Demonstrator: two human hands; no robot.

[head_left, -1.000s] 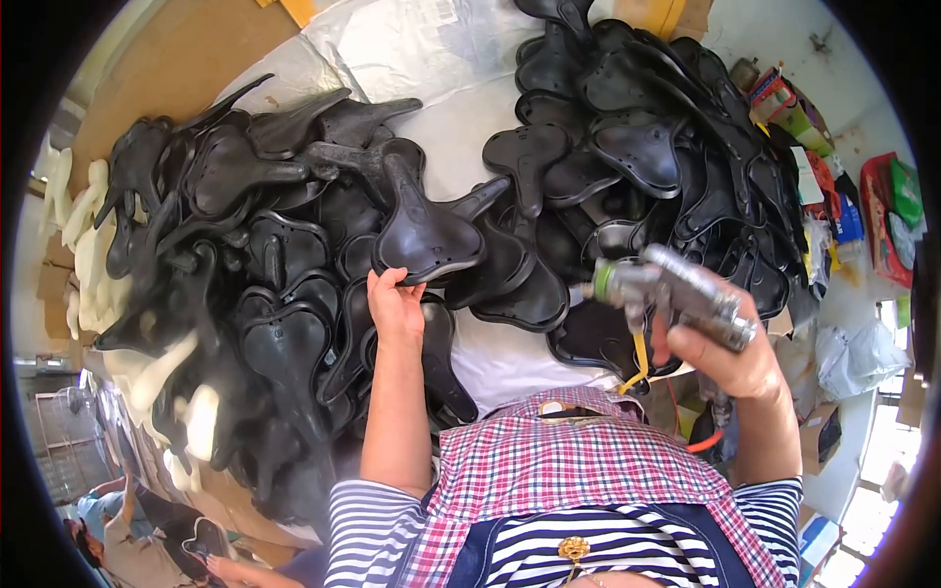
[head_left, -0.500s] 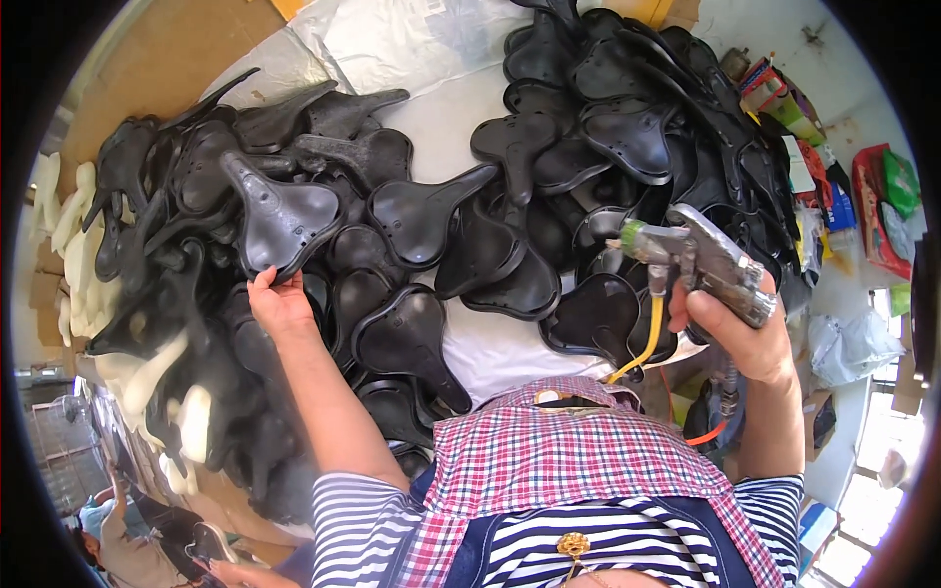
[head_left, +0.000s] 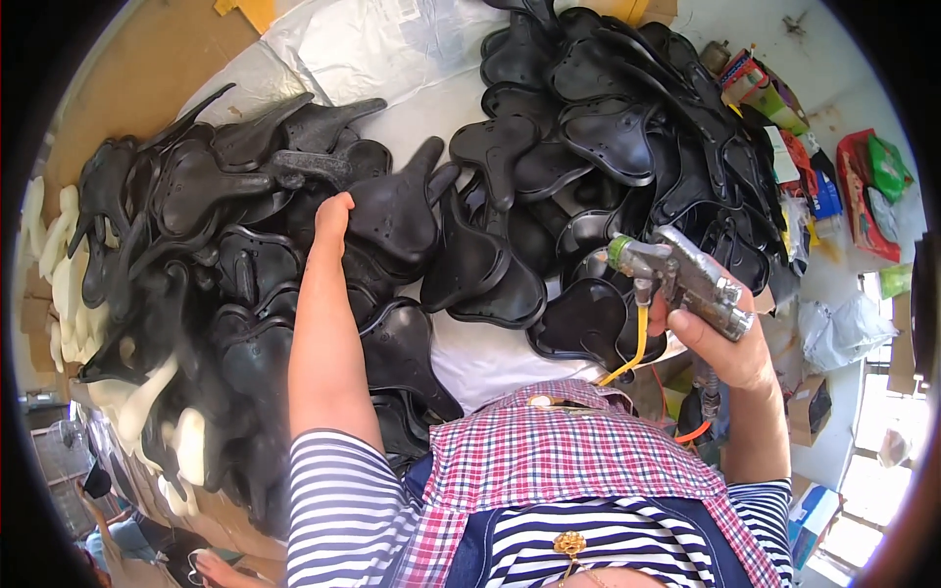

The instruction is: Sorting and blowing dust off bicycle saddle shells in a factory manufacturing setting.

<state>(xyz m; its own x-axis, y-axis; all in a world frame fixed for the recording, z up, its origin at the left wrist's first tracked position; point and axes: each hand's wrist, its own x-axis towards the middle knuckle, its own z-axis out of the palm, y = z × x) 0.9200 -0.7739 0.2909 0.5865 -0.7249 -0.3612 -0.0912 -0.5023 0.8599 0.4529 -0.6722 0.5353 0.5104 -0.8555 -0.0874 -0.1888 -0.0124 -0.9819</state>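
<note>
My left hand (head_left: 334, 218) reaches forward and is closed on the rear edge of a black bicycle saddle (head_left: 394, 218). The saddle's narrow nose points up and to the right, overlapping another saddle behind it. Most of the gripping fingers are hidden. At the right, my right hand (head_left: 727, 343) is wrapped round a metal spray gun (head_left: 676, 279) with a green ring near its tip, pointing left over the pile. A yellow hose (head_left: 642, 338) hangs from the gun, and an orange hose (head_left: 694, 432) shows below it.
Black saddles are heaped at left (head_left: 206, 201) and right (head_left: 608, 137) on a pale sheet (head_left: 417, 108). Cream-coloured pieces (head_left: 191, 446) lie at far left. Plastic bags (head_left: 843, 338) and packages stand at the right wall. Another person's hand (head_left: 211, 565) shows at lower left.
My left hand has moved right and farther forward with the saddle, whose nose has swung from upper left to upper right. The spray gun has stayed at nearly the same place.
</note>
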